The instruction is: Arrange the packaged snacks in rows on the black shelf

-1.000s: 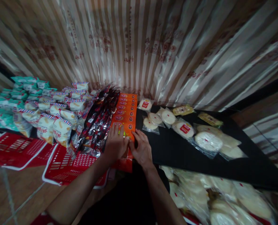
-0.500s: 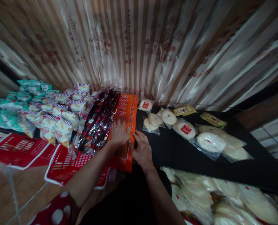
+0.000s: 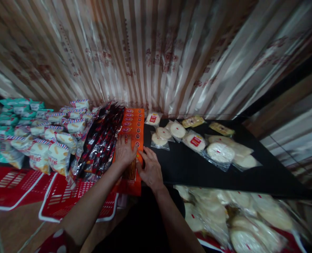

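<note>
Orange packets [image 3: 132, 123], overhanging near edge of black table [image 3: 190, 168], apparently kept aligned by open-fingered left hand [image 3: 124, 151] atop, right hand [image 3: 151, 169] alongside, cannot tell if pinching.

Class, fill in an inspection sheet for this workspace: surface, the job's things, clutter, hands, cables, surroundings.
Surface: black table, goods spread along it.
Job's things: overlapping orange packs in a row.
Clutter: dark packets, white packets and green packets to the left; bagged discs and yellow packets to the right.
Hands: left hand flat on the packs; right hand at their right edge.
Cables: thin dark line at far right; cannot tell if a cord.
Surroundings: striped sheeting behind; red baskets below.
</note>
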The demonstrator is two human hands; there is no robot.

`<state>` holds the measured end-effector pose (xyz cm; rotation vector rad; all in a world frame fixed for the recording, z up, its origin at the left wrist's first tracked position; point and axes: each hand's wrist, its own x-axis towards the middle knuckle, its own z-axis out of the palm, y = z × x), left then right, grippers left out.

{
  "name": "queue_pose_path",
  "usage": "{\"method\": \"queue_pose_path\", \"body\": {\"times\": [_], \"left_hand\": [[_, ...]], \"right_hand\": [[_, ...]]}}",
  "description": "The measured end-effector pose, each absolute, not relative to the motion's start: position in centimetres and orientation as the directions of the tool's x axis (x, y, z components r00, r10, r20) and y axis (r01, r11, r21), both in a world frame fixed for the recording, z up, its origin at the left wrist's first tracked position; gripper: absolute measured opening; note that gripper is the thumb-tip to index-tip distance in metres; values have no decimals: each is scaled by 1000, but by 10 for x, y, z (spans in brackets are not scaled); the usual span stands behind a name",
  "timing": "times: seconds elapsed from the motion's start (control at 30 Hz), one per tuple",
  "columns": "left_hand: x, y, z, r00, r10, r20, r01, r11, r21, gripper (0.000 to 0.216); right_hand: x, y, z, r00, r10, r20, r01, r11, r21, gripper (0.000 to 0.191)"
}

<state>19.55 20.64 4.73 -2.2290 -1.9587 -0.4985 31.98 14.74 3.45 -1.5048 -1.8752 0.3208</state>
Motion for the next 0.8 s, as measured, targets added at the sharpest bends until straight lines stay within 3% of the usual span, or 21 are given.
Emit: {"method": "queue_pose_path", "body": {"times": [0.4, 0.67, 0.8], "left_hand": [[205, 205, 55, 172, 910, 378, 977, -208, 56, 43], [210, 195, 65, 176, 898, 404, 950, -263, 171, 34], [208, 192, 69, 180, 914, 363, 939, -270, 214, 36]], "right_hand": [[324, 146, 33, 19, 906, 423, 652, 310, -692, 42], [331, 140, 41, 101, 891, 443, 491, 343, -801, 37], [346, 152, 69, 36, 875, 483, 499, 403, -767, 36]]}}
